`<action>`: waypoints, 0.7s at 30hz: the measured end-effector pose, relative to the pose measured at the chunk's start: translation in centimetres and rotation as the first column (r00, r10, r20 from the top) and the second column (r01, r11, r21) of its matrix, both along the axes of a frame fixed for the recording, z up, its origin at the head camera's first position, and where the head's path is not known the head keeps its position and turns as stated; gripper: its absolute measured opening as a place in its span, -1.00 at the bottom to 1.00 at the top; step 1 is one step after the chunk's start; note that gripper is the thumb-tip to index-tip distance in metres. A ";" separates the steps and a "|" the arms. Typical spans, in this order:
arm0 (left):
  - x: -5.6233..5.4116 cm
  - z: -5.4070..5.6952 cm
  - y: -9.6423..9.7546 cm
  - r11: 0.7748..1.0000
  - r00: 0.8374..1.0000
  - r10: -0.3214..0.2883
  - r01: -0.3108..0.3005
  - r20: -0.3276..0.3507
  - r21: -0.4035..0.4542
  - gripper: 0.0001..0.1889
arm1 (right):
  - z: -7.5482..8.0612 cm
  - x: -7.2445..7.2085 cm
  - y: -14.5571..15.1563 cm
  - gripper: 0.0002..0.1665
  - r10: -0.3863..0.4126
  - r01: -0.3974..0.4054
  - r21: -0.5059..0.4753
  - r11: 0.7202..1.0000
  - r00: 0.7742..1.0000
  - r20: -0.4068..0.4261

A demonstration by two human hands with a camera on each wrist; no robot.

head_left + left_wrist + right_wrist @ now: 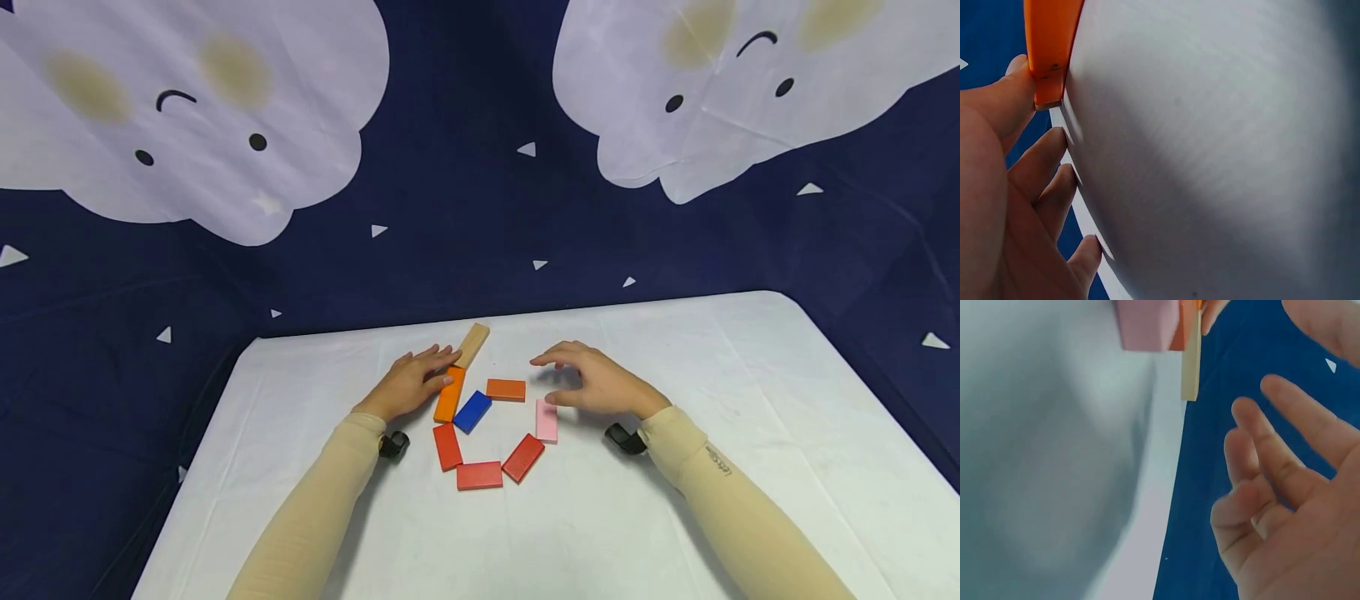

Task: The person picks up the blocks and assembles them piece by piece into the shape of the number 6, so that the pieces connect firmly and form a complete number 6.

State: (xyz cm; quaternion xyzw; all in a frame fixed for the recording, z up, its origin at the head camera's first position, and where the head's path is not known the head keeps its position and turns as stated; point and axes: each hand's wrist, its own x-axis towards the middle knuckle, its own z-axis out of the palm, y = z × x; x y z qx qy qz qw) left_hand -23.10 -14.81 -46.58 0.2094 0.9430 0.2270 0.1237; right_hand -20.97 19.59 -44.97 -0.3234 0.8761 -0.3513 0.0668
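My left hand (408,385) lies at the left side of a bright orange block (448,402), its thumb against the block and the other fingers stretched out. Its fingertips reach the near end of a plain wooden block (474,343), which continues the line toward the back. In the left wrist view the thumb is right at the end of the orange block (1054,50). Over the far end of a pink block (547,425) hovers my right hand (603,382), fingers spread and nothing between them. The right wrist view shows these fingers apart from the pink block (1147,325).
Inside the curved row lie a blue block (473,412) and a darker orange block (506,390). Red blocks (480,476) form its near side. White cloth (645,517) covers the table; a dark blue cloud-patterned backdrop (465,167) hangs behind its back edge.
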 end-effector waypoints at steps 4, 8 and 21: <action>0.1 0.1 0.0 1.000 1.000 -0.004 0.004 -0.001 0.001 -0.46 | -0.4 1.3 0.8 -0.27 -0.063 0.063 -0.005 0.998 0.998 -0.021; 0.2 0.1 0.0 1.000 1.000 -0.004 0.004 -0.005 0.001 -0.46 | -0.7 2.5 1.2 -0.24 -0.139 0.139 0.001 0.990 0.990 -0.032; 0.2 0.1 0.1 1.000 1.000 -0.003 0.003 -0.005 0.005 -0.46 | -1.3 6.0 0.5 -0.17 -0.256 0.256 0.016 0.967 0.966 0.038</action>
